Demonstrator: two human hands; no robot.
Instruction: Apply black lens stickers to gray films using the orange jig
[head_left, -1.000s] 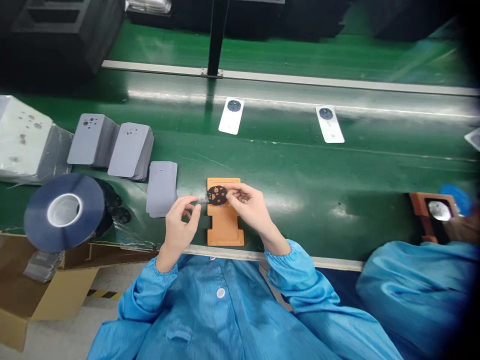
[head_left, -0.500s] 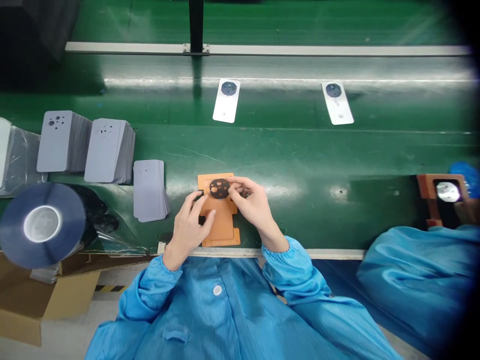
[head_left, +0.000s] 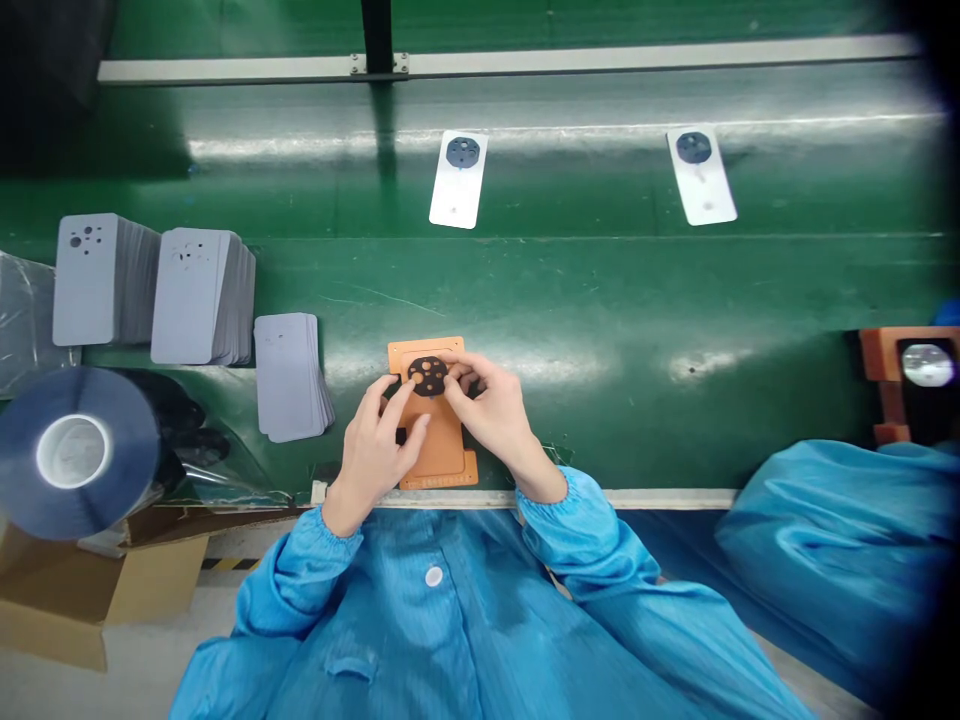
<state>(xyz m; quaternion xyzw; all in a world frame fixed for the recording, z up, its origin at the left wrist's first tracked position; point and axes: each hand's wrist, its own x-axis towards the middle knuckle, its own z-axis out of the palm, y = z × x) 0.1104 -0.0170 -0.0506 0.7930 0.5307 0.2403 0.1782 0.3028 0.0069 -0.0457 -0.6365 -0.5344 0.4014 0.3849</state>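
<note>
An orange fixture plate (head_left: 437, 450) lies near the front edge of the green bench. Over its upper part is a thin black disc with several round holes (head_left: 427, 377). My right hand (head_left: 491, 408) pinches the disc's right edge between thumb and fingers. My left hand (head_left: 376, 440) is at the fixture's left side, fingers apart, with the index fingertip at the disc's lower left edge. Whether the disc rests fully on the fixture, I cannot tell.
Stacks of grey phone-shaped sheets (head_left: 86, 280) stand on the left, with a smaller stack (head_left: 286, 375) nearer. A film roll (head_left: 127, 450) sits at the front left. Two white panels (head_left: 457, 195) (head_left: 709, 190) lie farther back. A co-worker's blue sleeve (head_left: 840, 540) is at right, by another fixture (head_left: 885, 375).
The camera view has shifted slightly. My left index fingertip has come to the disc's left edge. My right hand keeps its pinch on the disc.
</note>
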